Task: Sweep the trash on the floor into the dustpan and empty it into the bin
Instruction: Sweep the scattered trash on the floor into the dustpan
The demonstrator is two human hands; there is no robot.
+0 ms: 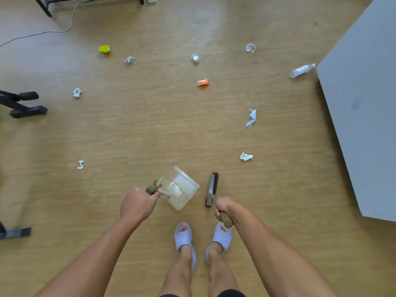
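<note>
My left hand (137,203) grips the handle of a clear plastic dustpan (182,188), which hangs just above the wooden floor in front of my feet. My right hand (224,209) grips the handle of a grey broom (212,188), its head near the floor right of the dustpan. Trash lies scattered ahead: crumpled paper (246,156), a twisted paper strip (251,118), an orange wrapper (202,82), a plastic bottle (302,70), a yellow-green piece (104,49), and more paper scraps (80,165). No bin is in view.
A grey table or cabinet (364,103) fills the right side. Black stand legs (23,103) sit at the left edge, more black legs at the top left. A white cable (64,30) runs across the floor at the upper left. My slippered feet (203,239) stand below.
</note>
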